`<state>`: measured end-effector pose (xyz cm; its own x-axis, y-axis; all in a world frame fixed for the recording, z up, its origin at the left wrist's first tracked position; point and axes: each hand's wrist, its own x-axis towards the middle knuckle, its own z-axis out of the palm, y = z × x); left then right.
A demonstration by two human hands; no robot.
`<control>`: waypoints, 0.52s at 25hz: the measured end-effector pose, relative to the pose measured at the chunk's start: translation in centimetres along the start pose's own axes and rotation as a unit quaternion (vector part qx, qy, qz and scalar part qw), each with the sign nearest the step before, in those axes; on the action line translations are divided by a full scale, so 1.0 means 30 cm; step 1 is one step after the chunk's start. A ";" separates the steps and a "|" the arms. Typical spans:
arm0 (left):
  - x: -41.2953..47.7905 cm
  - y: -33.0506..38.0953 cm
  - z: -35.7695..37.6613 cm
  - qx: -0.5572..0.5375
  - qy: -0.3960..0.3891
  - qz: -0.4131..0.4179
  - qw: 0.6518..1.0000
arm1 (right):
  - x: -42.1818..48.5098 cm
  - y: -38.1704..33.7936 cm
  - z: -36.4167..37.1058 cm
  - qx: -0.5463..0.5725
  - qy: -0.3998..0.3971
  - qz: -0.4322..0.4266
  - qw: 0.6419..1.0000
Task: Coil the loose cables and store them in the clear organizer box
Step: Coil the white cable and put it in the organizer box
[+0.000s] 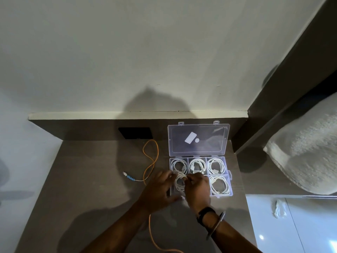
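The clear organizer box (230,177) lies on the grey table with its lid (198,138) folded back against the wall. Coiled white cables fill its three far compartments and the near right one (219,185). My left hand (156,190) and my right hand (197,190) both grip a coiled white cable (180,181) over the near left compartment. A loose orange cable (151,157) snakes across the table left of the box and runs under my left arm to the near edge. A white cable end with a blue spiral protector (130,177) lies further left.
A black flat rectangle (135,135) sits against the back ledge left of the lid. The table (87,179) ends at a wall behind and a dark panel on the right. A white towel-like bundle (308,154) lies off to the right.
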<state>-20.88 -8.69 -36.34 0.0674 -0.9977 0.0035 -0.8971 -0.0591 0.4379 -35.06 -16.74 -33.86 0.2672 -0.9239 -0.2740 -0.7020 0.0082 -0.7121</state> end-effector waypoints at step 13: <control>-0.003 0.038 0.028 -0.077 -0.010 -0.072 0.994 | 0.087 0.016 -0.076 -0.234 -0.149 -0.228 0.933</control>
<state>-22.29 -8.69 -36.60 0.1800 -0.9799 -0.0857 -0.8011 -0.1966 0.5653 -36.20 -20.02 -33.46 0.7309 -0.6428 -0.2292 -0.6637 -0.5914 -0.4580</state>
